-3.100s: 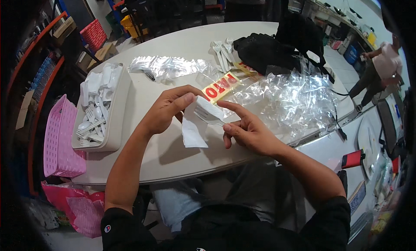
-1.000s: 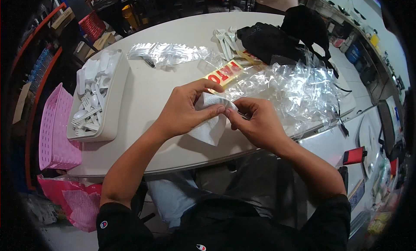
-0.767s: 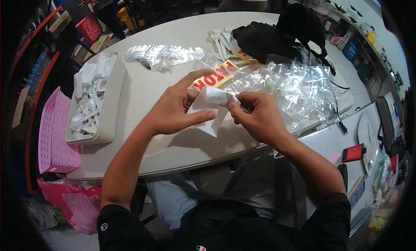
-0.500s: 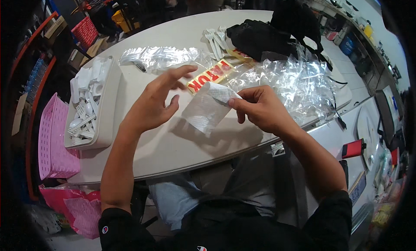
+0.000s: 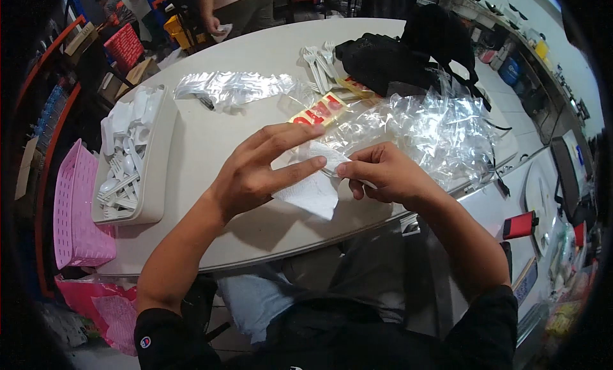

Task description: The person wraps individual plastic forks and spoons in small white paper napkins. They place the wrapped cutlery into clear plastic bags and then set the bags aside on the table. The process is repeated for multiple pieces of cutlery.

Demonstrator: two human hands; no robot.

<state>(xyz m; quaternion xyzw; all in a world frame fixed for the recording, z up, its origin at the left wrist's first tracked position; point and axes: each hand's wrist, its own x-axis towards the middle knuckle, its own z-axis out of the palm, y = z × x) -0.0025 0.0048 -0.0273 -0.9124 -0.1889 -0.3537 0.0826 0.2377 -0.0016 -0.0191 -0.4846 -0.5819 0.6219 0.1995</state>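
Over the near part of the table, a white paper napkin (image 5: 313, 196) is partly folded, with one loose corner pointing down toward me. My right hand (image 5: 389, 172) pinches its right end between thumb and fingers. From the left, my left hand (image 5: 258, 169) reaches over the napkin with fingers stretched and thumb apart, the thumb tip at the folded part. Whether anything lies inside the fold is hidden. Just beyond sits a yellow card with red lettering (image 5: 322, 110), beside a heap of clear plastic bags (image 5: 421, 137).
A white bin of plastic cutlery (image 5: 163, 172) stands at the left, next to a pink basket (image 5: 80, 204). Flat clear sleeves (image 5: 236, 85), white plastic forks (image 5: 316, 66) and a black bag (image 5: 377, 60) lie at the far side. Another person (image 5: 239, 12) stands beyond the table.
My left hand has moved right and onto the napkin. The napkin's loose part has swung down and right in my right hand's pinch. The person beyond has shifted left.
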